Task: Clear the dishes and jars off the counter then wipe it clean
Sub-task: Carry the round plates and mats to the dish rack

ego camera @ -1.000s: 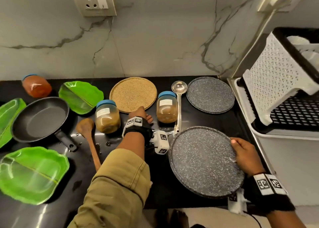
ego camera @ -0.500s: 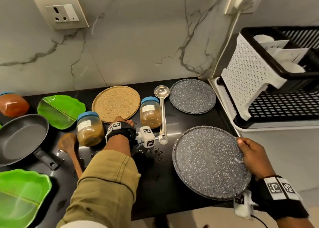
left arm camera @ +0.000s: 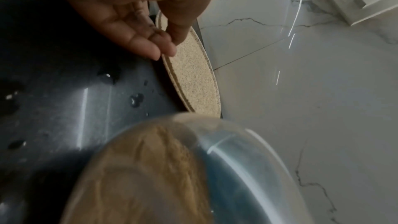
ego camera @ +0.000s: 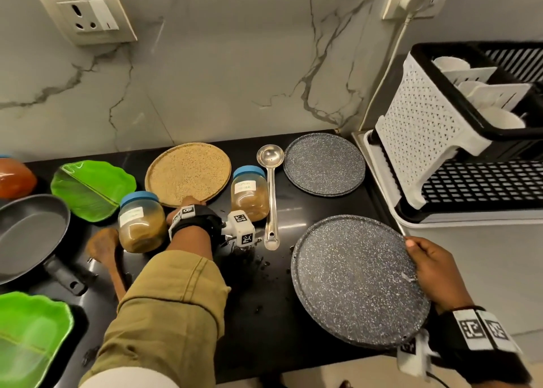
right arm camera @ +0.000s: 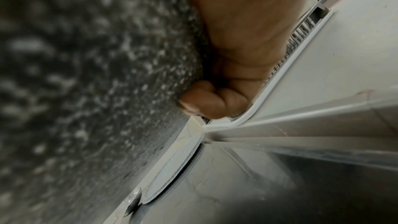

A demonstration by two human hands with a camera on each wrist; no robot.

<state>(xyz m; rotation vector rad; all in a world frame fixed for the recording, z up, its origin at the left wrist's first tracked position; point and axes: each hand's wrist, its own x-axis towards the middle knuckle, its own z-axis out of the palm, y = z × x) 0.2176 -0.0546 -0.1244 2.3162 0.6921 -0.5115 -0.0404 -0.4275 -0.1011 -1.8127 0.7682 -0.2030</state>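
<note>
My left hand [ego camera: 188, 208] reaches between two jars to the near rim of the round tan plate [ego camera: 188, 173]. In the left wrist view the thumb lies on top of the tan plate [left arm camera: 193, 77] and the fingertips [left arm camera: 155, 52] sit at its edge, pinching it. My right hand [ego camera: 426, 258] grips the right rim of the large speckled grey plate [ego camera: 352, 279], thumb on top. That plate hangs past the counter's front right corner. The right wrist view shows my curled fingers [right arm camera: 215, 101] against the plate's underside [right arm camera: 107, 74].
On the black counter [ego camera: 258, 299] stand two blue-lidded jars [ego camera: 249, 194] [ego camera: 141, 223], a steel ladle [ego camera: 271, 188], a second grey plate [ego camera: 323, 164], two green leaf plates [ego camera: 91, 188] [ego camera: 26, 337], a frying pan [ego camera: 29, 235], a wooden spoon [ego camera: 105, 252] and an orange jar [ego camera: 14, 179]. A dish rack [ego camera: 440, 129] stands at right.
My right hand has carried the large grey plate to the right, away from the ladle. My left hand has stayed at the tan plate's near rim.
</note>
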